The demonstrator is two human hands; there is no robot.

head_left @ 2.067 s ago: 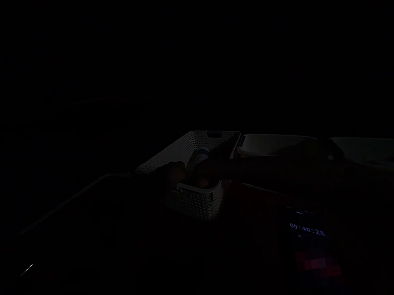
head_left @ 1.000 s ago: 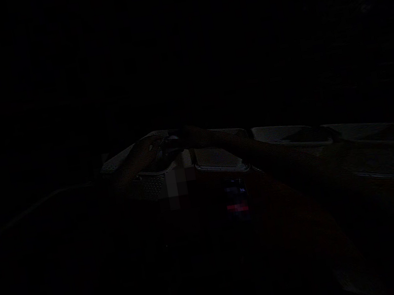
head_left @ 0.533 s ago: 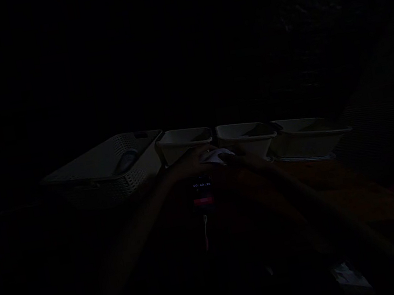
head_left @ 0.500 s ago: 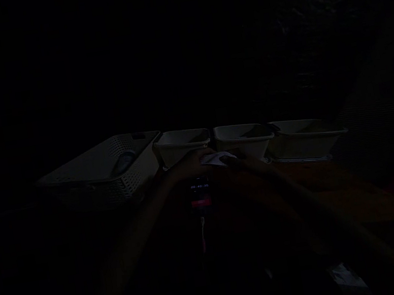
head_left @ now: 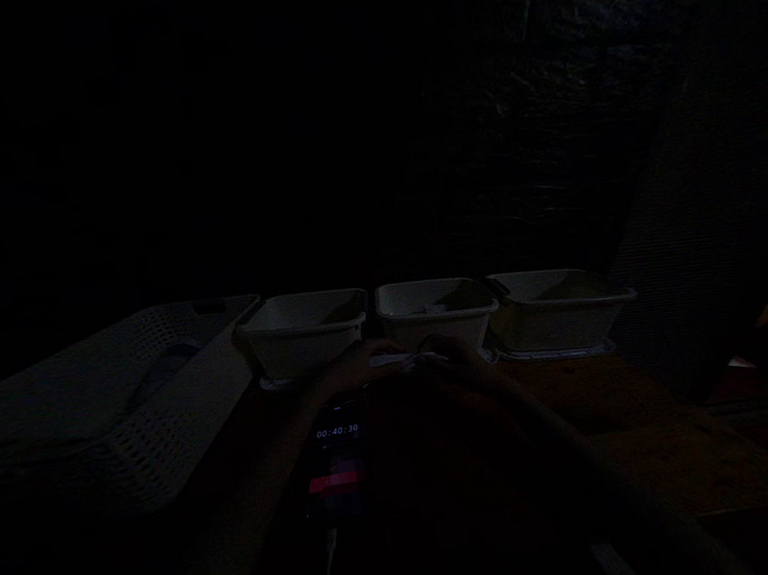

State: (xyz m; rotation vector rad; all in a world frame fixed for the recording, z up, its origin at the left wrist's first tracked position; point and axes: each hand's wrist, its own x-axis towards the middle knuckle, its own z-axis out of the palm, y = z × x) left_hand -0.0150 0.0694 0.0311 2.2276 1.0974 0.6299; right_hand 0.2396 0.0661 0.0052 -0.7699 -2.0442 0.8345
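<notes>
The picture is very dark. In the head view, my left hand (head_left: 363, 353) is closed on a thin pale cloth-like piece (head_left: 390, 359) in front of the middle tubs. My right hand (head_left: 451, 355) grips the same piece from the other side, its fingers bent and mostly lost in shadow. Just below my left hand lies a phone (head_left: 335, 460) with a lit timer and a red button on its screen. What the piece exactly is cannot be made out.
A large perforated basket (head_left: 156, 460) stands at left with a dim object (head_left: 167, 366) inside. Beyond my hands are a left tub (head_left: 306, 346), a middle tub (head_left: 434, 324) and a right tub (head_left: 557, 326) in a row. A cable (head_left: 330, 568) runs from the phone.
The view has shifted, so the basket, tubs and phone appear further left and lower. Less of the pale piece shows between my hands, which stay close together.
</notes>
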